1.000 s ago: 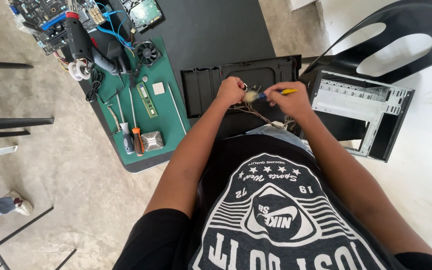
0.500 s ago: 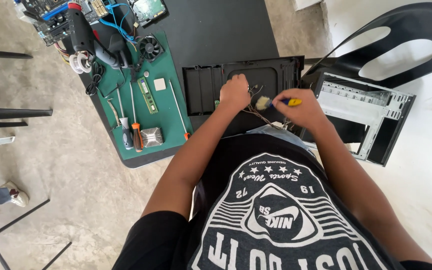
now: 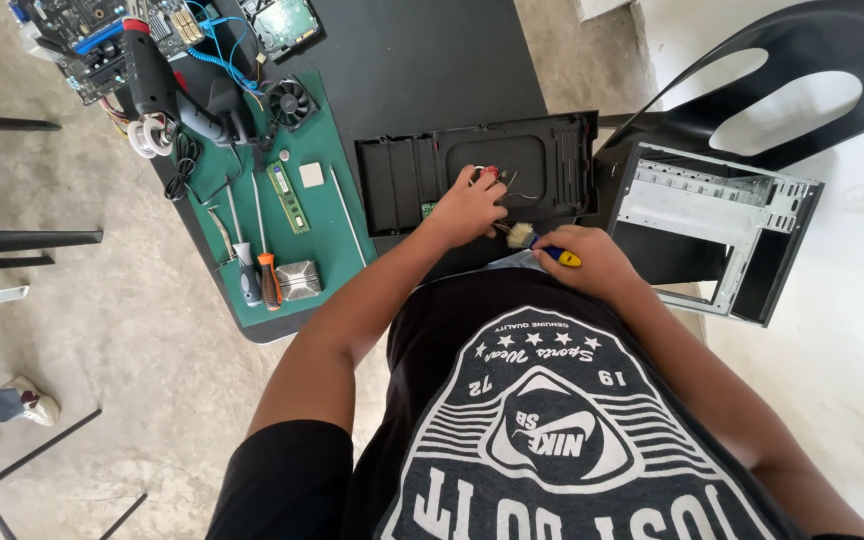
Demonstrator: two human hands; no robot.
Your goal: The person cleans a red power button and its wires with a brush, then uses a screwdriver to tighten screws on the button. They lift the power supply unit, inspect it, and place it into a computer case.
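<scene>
Black dominates our view: the dark table (image 3: 422, 60) runs away from us, and on it lies the black plastic panel (image 3: 477, 180), its long axis stretching left to right across our reach. Just right of it stands the bare metal computer case (image 3: 712, 215), open side toward us, with a black chair (image 3: 752, 80) behind. To the left, a green work mat (image 3: 252, 200) carries a small fan (image 3: 290, 100), a memory stick (image 3: 288, 197), a silver heatsink (image 3: 299, 280) and screwdrivers (image 3: 257, 270), with a circuit board (image 3: 102, 35) at its far end.

Our left hand (image 3: 467, 205) rests on the panel's middle section, fingers curled close together and pressing down near some thin wires; whether they pinch anything we cannot tell. Our right hand (image 3: 597, 262) hovers just beside it, nearer our chest, fingers wrapped tight around a small brush (image 3: 542, 245) with a blue and yellow handle. Its pale bristles point left toward the left hand and the panel, which lies ahead and slightly left of the brush tip. The left hand is the nearer one to the panel, already touching it; the brush sits just short of its near edge.
</scene>
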